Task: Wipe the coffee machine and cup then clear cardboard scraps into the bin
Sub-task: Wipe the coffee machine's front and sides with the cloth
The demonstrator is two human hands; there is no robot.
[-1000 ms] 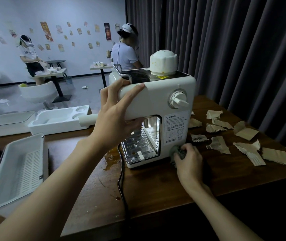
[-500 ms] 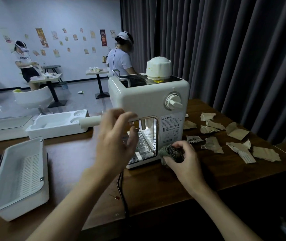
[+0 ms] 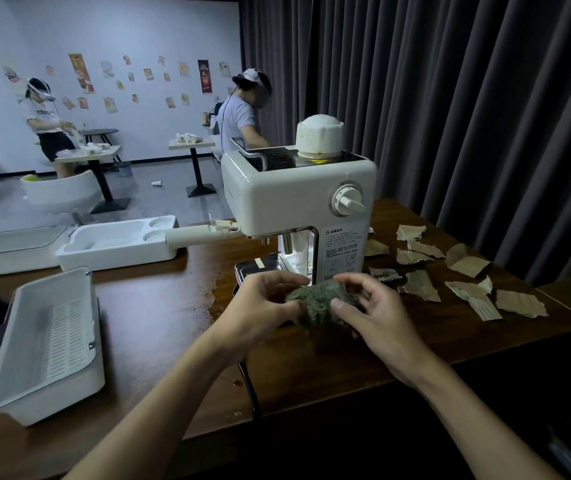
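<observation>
A white coffee machine [image 3: 287,202] stands on the brown table [image 3: 159,317], its handle sticking out to the left. An upturned white cup [image 3: 318,140] with yellowish stains sits on top of it. Both hands hold a dark green cloth [image 3: 315,301] just in front of the machine's base. My left hand [image 3: 263,306] grips the cloth's left side, my right hand [image 3: 374,313] pinches its right side. Several torn cardboard scraps [image 3: 464,265] lie on the table to the right of the machine.
A white slotted basket [image 3: 48,341] sits at the left near the front edge. White trays [image 3: 111,242] lie behind it. The machine's black cord [image 3: 247,386] runs off the front edge. A brownish spill [image 3: 213,292] marks the table. Two people work at far tables.
My left hand left the top of the machine and came down to take the cloth. My right hand pulled the cloth away from the machine's lower side toward me.
</observation>
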